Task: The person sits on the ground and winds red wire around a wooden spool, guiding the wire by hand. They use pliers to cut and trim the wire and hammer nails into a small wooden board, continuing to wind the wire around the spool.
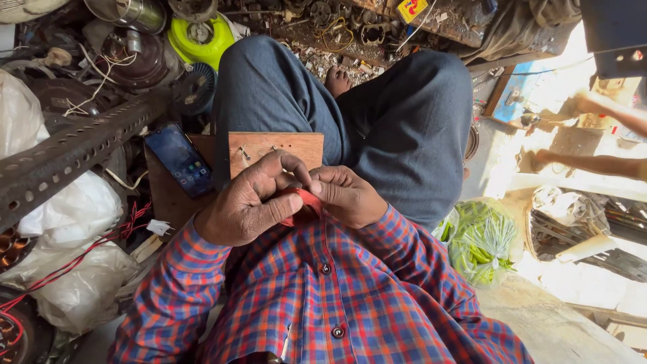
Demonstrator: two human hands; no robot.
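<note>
Head view: a small red piece [306, 200] is pinched between the left hand [249, 202] and right hand [350, 195], just before the wooden board [283, 145], its handling apparently unfinished and nothing set down.

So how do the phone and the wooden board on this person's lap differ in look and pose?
The phone is dark, glossy and slim with a lit screen; the wooden board is brown, matte and studded with small holes and metal bits. The phone lies tilted at the board's left edge; the board sits square across the lap, partly hidden by the left hand. Both are flat rectangles.
</note>
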